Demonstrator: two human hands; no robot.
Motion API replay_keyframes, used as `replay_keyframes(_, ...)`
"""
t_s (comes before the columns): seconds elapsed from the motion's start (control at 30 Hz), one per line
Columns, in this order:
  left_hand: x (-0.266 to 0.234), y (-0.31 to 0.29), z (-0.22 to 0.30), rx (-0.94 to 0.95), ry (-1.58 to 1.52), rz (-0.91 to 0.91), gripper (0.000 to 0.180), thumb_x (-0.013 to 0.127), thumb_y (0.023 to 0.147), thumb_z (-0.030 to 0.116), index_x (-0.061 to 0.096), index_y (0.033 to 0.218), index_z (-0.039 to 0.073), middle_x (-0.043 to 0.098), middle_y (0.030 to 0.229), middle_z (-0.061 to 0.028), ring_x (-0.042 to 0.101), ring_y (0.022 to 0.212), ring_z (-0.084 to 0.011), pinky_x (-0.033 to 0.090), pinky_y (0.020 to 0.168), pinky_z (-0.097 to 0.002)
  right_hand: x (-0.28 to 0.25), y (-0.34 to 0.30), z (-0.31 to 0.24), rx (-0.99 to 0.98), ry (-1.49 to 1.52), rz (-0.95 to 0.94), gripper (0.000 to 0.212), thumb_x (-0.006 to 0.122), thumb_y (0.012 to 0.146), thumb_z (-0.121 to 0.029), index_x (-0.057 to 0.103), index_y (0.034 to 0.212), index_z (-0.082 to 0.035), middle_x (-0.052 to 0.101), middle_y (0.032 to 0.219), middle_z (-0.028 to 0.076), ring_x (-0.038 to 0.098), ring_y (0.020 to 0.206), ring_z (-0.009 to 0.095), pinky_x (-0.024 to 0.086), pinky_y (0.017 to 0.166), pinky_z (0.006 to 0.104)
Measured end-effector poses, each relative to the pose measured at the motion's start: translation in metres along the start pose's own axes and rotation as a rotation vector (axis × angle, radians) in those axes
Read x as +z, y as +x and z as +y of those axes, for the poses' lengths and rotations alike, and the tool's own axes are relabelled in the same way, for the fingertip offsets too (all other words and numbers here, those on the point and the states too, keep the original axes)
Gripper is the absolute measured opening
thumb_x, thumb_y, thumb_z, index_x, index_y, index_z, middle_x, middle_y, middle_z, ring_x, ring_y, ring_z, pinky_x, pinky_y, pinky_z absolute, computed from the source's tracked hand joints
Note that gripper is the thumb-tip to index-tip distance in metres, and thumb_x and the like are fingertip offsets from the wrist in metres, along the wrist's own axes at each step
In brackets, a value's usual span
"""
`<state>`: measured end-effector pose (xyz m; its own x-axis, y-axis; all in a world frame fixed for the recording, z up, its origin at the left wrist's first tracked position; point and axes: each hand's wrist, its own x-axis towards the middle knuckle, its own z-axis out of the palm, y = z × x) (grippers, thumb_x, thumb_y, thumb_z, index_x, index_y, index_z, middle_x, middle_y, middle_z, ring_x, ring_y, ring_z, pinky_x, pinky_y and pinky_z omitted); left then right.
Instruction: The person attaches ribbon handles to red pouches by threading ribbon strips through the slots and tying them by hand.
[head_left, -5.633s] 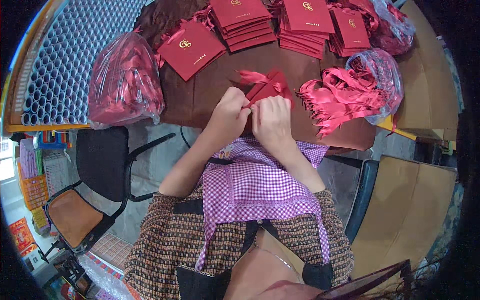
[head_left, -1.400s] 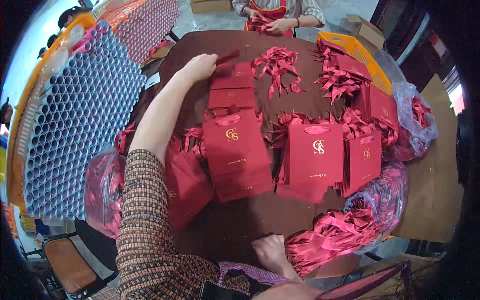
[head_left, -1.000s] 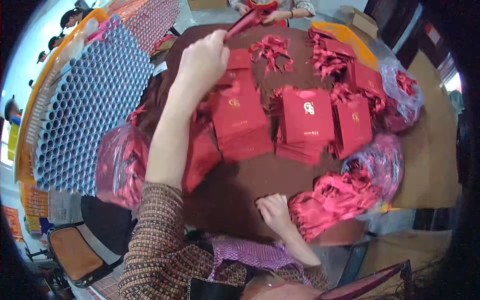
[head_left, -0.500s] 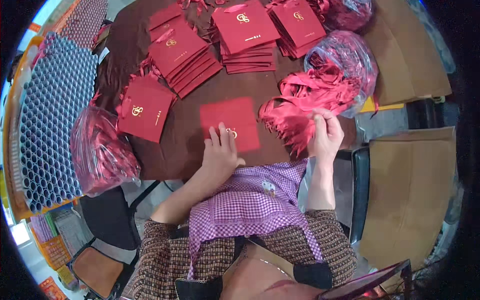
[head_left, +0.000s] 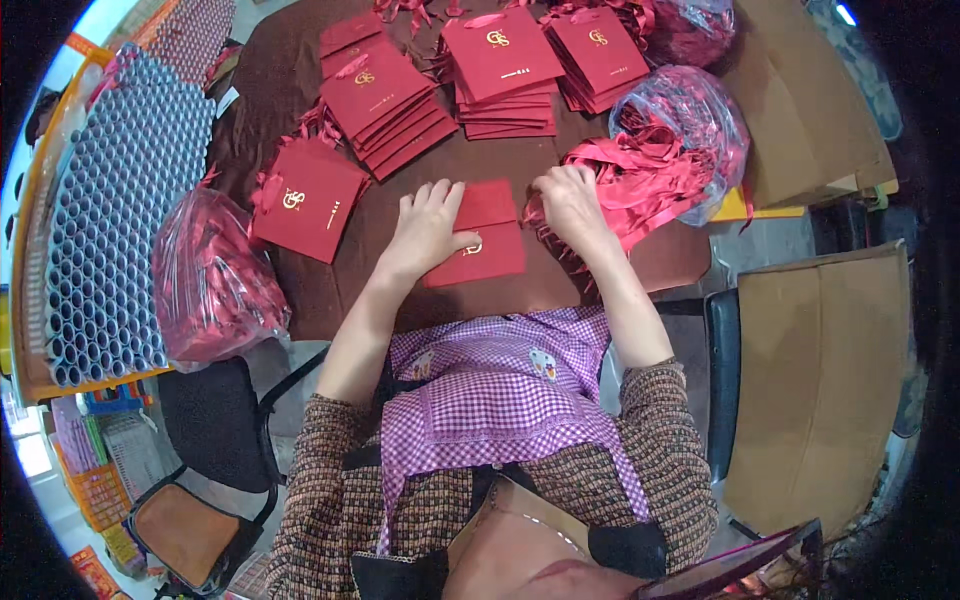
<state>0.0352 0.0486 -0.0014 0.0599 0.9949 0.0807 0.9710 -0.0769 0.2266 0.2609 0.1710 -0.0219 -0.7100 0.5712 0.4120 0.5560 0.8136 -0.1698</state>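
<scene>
Brown counter (head_left: 520, 300) is seen from above, crowded with red paper goods; nearest the body, a flat red paper bag (head_left: 487, 232) is laid near the counter's front edge; the left hand (head_left: 425, 230) is pressed flat on the bag's left part, grip wide, fingers spread, thumb over the gold emblem; the right hand (head_left: 570, 200) is placed just right of the bag, grip narrow, fingers curled into a heap of red ribbon handles (head_left: 625, 190), whether a ribbon is actually pinched cannot be told; the ribbons are spilled from a clear plastic sack (head_left: 690, 120) at the right; a single red bag (head_left: 305, 205) with gold mark is laid left of the hands; a second clear sack of red ribbons (head_left: 210, 280) is hung over the left counter edge; farther back, three stacks of finished red bags (head_left: 500, 65) are lined up; a rack of grey tubes (head_left: 120, 200) is stood far left; flat cardboard sheets (head_left: 820, 390) are seen at the right.
</scene>
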Motion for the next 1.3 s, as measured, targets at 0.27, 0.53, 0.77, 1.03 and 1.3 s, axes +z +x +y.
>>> replay_keyframes(0.27,-0.005,-0.007,-0.006,-0.161,0.033,0.037,0.081,0.071,0.072,0.053,0.049,0.13,0.002,0.054,0.122,-0.015,0.051,0.112,-0.0329,0.041,0.089,-0.0463,-0.032,0.003,-0.008,0.068,0.074,0.153,0.014,0.062,0.08,-0.007,0.065,0.094,-0.005,0.064,0.091,0.011,0.058,0.098,0.028,0.038,0.09,0.0436)
replay_keyframes(0.53,-0.015,-0.014,0.005,-0.11,0.038,0.029,0.086,0.071,0.074,0.053,0.041,0.138,0.003,0.036,0.142,-0.0243,0.036,0.13,-0.0415,0.033,0.103,-0.0521,-0.047,-0.063,-0.052,0.212,0.405,0.04,0.021,0.064,0.083,-0.007,0.062,0.102,0.001,0.065,0.095,0.018,0.063,0.089,0.035,0.05,0.08,0.04)
replay_keyframes(0.77,-0.006,-0.001,-0.009,-0.014,0.043,-0.016,0.082,0.067,0.078,0.051,0.039,0.139,0.004,0.037,0.141,-0.0246,0.039,0.128,-0.0415,0.037,0.1,-0.0514,-0.033,-0.093,-0.091,0.904,1.487,-0.266,0.055,0.056,0.093,-0.01,0.034,0.141,0.006,0.055,0.128,0.018,0.06,0.108,0.022,0.052,0.087,0.0322)
replay_keyframes(1.03,0.006,-0.031,0.01,-0.258,0.303,0.013,0.082,0.058,0.079,0.062,0.047,0.125,-0.005,0.057,0.104,-0.0186,0.059,0.094,-0.0332,0.054,0.072,-0.0421,-0.004,-0.066,-0.108,0.972,1.93,0.036,0.07,0.059,0.09,-0.007,0.019,0.146,0.007,0.037,0.144,0.023,0.048,0.126,0.03,0.042,0.102,0.0404)
replay_keyframes(1.3,-0.016,-0.079,0.039,-0.267,0.096,-0.041,0.058,0.054,0.088,0.056,0.059,0.091,-0.001,0.064,0.074,-0.0186,0.067,0.071,-0.035,0.053,0.057,-0.0412,0.051,0.036,-0.07,0.335,1.111,0.001,0.041,0.055,0.085,-0.004,0.052,0.125,0.005,0.06,0.119,0.022,0.06,0.111,0.028,0.047,0.096,0.0352)
